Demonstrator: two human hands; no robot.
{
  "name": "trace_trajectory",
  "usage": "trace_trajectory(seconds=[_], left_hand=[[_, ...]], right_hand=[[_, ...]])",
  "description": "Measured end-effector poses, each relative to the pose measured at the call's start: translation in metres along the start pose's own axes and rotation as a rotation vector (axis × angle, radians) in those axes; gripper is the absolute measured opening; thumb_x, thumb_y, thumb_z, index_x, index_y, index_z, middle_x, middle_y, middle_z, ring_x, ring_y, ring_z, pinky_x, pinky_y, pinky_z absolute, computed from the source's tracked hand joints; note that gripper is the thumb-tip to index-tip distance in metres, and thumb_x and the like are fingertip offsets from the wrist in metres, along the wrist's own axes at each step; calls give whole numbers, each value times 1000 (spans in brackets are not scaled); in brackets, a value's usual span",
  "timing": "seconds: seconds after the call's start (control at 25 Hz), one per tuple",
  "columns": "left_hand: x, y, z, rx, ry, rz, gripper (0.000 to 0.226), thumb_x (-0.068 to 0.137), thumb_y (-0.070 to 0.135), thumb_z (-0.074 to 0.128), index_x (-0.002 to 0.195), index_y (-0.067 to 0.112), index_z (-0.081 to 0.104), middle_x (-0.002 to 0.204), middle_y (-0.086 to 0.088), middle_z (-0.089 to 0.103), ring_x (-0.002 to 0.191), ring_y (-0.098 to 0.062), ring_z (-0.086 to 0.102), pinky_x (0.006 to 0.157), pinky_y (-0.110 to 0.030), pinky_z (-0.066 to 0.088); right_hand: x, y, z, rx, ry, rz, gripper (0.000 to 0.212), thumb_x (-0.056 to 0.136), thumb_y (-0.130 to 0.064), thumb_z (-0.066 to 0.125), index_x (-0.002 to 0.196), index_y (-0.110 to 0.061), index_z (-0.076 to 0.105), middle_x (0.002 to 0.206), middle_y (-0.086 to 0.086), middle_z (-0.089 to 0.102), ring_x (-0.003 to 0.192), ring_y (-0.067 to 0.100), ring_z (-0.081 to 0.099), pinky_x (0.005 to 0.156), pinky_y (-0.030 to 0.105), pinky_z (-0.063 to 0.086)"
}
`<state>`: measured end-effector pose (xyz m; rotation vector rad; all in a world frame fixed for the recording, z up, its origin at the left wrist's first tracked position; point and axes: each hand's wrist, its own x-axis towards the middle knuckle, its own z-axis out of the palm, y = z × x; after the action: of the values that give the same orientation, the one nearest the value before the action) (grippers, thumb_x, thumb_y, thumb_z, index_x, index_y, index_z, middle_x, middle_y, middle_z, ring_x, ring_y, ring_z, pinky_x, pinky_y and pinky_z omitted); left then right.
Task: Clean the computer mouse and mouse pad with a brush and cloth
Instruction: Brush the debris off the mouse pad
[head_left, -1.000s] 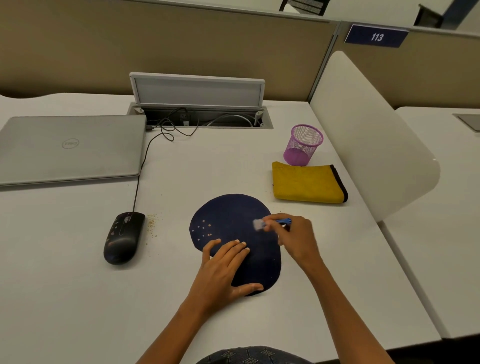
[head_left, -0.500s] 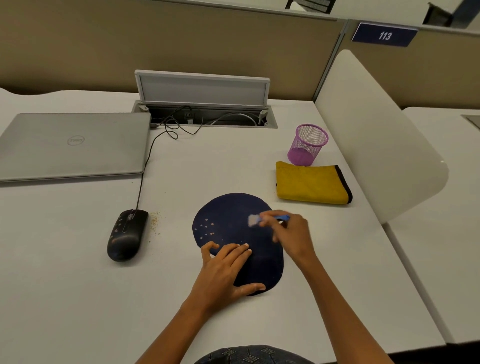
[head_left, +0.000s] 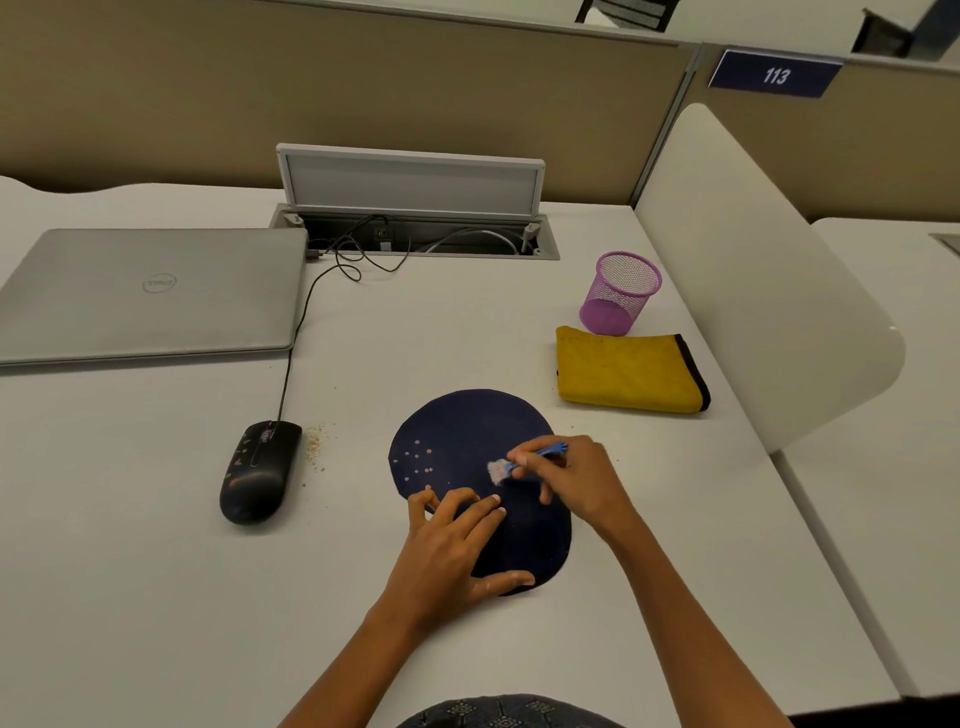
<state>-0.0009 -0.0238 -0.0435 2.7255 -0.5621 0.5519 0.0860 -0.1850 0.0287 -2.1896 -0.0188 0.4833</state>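
Since half a second ago the brush (head_left: 524, 461) has slid a little toward the person and leftward over the pad (head_left: 457, 441), its bristles now near the pad's middle; the left hand (head_left: 457, 551) has stayed put, and the camera has shifted only slightly.

Left to right: the closed laptop (head_left: 150, 291) is cut off at the left edge. The mouse (head_left: 258, 470) lies below it on the desk (head_left: 156, 597), long axis running away from the person, cable end pointing to the far side; pale specks show on its top, too small to make out. Crumbs (head_left: 314, 447) lie just beside its right flank. The pad sits centre, long axis running from far-left to near-right, with a cluster of specks on its left part. The left hand presses flat on the pad's near-left edge, fingers spread and straight, hiding that edge. The right hand (head_left: 576, 483) pinches the brush; most of the blue handle is hidden in the fingers, and the bristles are blurred. The brush points left, handle to the right. The folded cloth (head_left: 623, 371) lies far-right of the pad, apart from it, with the cup (head_left: 618, 293) just behind.
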Motion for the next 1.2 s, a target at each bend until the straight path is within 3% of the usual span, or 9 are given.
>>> trace_trajectory(seconds=[0.12, 0.2, 0.4, 0.6, 0.68, 0.84, 1.04, 1.12, 1.2], left_hand=[[0, 0, 0, 1, -19, -14, 66, 79, 73, 42, 107, 18, 67, 115, 6, 65, 107, -14, 49, 90, -40, 27], [0, 0, 0, -3, -21, -20, 67, 79, 73, 42, 108, 18, 67, 115, 7, 64, 108, -14, 49, 91, -40, 28], [2, 1, -1, -20, -62, -41, 70, 79, 74, 41, 113, 16, 64, 122, 4, 61, 117, -15, 46, 93, -40, 26], [2, 1, -1, -29, -91, -55, 72, 80, 74, 39, 116, 16, 63, 125, 6, 59, 122, -14, 41, 98, -38, 24], [2, 1, -1, -36, -97, -59, 71, 80, 74, 39, 114, 17, 64, 124, 6, 59, 123, -15, 41, 98, -39, 24], [2, 1, -1, -25, -94, -60, 71, 79, 74, 38, 113, 18, 65, 122, 6, 61, 122, -16, 42, 98, -39, 22], [2, 1, -1, -28, -74, -53, 70, 79, 74, 40, 111, 18, 66, 122, 6, 61, 121, -15, 42, 98, -39, 23], [2, 0, -1, -32, -73, -53, 70, 79, 74, 39, 112, 18, 65, 122, 6, 61, 122, -15, 41, 98, -38, 22], [2, 1, -1, -31, -83, -56, 70, 79, 74, 38, 113, 18, 65, 122, 6, 61, 122, -15, 41, 98, -38, 22]], right_hand=[[2, 2, -5, -228, 453, 143, 30, 92, -34, 53, 112, -15, 65, 108, 8, 69, 90, 25, 66, 84, 33, 50], [3, 0, -11, -218, 563, 81, 30, 92, -33, 54, 111, -13, 66, 105, 10, 70, 90, 26, 66, 82, 32, 50], [3, -4, 6, 41, -107, -98, 14, 90, -26, 57, 95, -22, 70, 89, 1, 73, 51, 7, 57, 67, 18, 51], [13, -3, 1, -165, 513, 37, 21, 94, -30, 51, 104, -23, 67, 98, 2, 69, 85, 20, 63, 78, 28, 47], [16, -8, 5, -18, 417, -25, 20, 93, -29, 52, 103, -23, 68, 97, 5, 71, 74, 18, 65, 77, 28, 49], [13, -11, 18, 118, -88, -134, 18, 93, -26, 52, 103, -23, 67, 92, -3, 71, 47, 6, 56, 66, 14, 50], [28, 4, 2, -171, 459, 61, 25, 93, -34, 50, 109, -24, 67, 103, 6, 70, 85, 24, 67, 85, 36, 53], [29, -1, 1, -44, 367, -13, 21, 93, -31, 52, 105, -23, 68, 102, 5, 71, 77, 20, 67, 80, 32, 55], [21, -11, 7, 95, 48, -92, 19, 93, -26, 52, 103, -24, 67, 97, 0, 72, 56, 7, 61, 64, 14, 50]])
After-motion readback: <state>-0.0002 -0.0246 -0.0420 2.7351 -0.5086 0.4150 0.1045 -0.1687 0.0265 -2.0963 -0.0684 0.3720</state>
